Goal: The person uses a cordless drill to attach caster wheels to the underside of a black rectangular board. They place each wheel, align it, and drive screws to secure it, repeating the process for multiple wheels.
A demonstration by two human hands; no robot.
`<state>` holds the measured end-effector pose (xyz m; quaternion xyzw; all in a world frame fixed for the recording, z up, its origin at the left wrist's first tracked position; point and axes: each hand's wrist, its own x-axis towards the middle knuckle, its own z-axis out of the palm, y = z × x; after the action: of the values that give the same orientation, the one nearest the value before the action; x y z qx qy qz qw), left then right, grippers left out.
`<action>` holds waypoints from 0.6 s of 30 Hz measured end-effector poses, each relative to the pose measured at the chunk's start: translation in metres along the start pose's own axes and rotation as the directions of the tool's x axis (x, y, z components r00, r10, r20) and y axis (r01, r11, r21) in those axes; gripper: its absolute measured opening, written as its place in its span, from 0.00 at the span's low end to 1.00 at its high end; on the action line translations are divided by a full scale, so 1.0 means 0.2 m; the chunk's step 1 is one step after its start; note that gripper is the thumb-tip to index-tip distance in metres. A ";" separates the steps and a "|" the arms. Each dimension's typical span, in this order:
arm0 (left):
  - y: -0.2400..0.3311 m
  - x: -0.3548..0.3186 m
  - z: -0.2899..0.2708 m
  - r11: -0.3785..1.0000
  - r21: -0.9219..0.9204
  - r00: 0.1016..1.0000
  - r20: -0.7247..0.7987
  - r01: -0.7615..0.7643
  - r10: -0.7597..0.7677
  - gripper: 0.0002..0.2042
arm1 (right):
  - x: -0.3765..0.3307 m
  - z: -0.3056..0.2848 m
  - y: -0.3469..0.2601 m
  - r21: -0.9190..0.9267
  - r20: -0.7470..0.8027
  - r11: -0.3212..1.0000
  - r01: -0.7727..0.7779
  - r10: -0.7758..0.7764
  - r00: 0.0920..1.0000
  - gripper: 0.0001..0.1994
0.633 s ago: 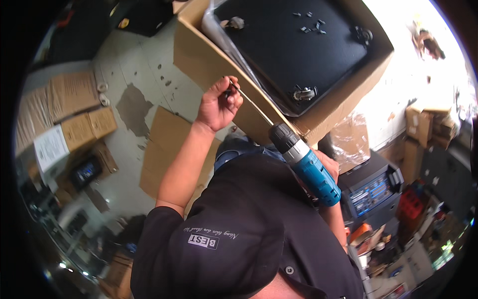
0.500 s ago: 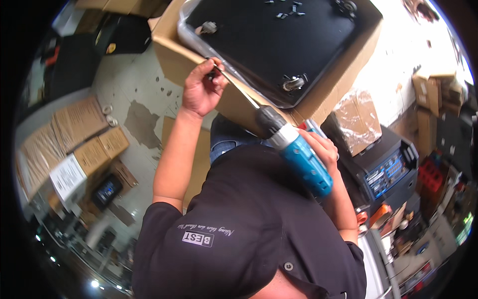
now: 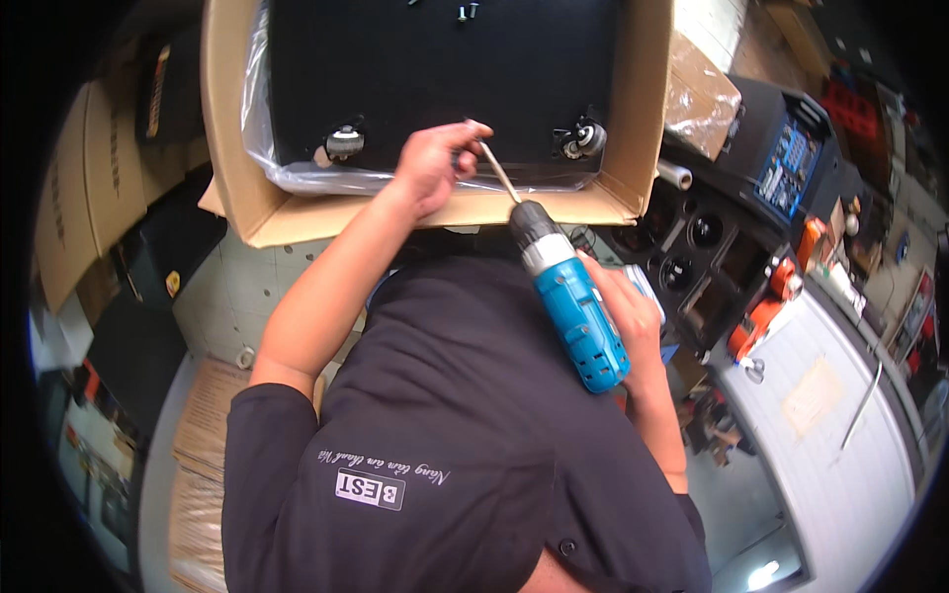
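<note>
One slim metal bit (image 3: 500,174) pinched by left hand (image 3: 435,166), right hand (image 3: 627,308) gripping plastic drill (image 3: 579,318).

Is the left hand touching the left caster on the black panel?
Apart. The head view shows a strip of black panel between the left hand and the left caster.

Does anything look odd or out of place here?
Yes, mildly: a few screws lie loose on the black panel, near the picture's top edge. Its wheels point up, so whatever sits in the cardboard box seems upside down, perhaps deliberately.
</note>
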<state>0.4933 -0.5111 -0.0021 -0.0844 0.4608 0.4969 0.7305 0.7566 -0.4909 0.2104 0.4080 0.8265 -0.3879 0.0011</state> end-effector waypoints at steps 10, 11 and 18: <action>-0.23 0.22 0.25 0.883 0.225 0.878 0.159 0.412 -0.451 0.11 | -0.23 0.14 -0.22 0.221 -0.239 0.884 -0.412 0.459 0.856 0.31; -0.24 0.24 0.26 0.886 0.208 0.879 0.162 0.414 -0.449 0.11 | -0.23 0.13 -0.21 0.242 -0.223 0.872 -0.425 0.477 0.850 0.31; -0.29 0.31 0.31 0.887 0.197 0.892 0.096 0.417 -0.441 0.12 | -0.13 0.01 -0.04 0.278 -0.160 0.868 -0.412 0.464 0.871 0.31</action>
<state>0.5821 -0.4625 -0.0340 -0.0865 0.4200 0.2859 0.8569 0.7683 -0.5129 0.2217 0.6237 0.6545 -0.4244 -0.0510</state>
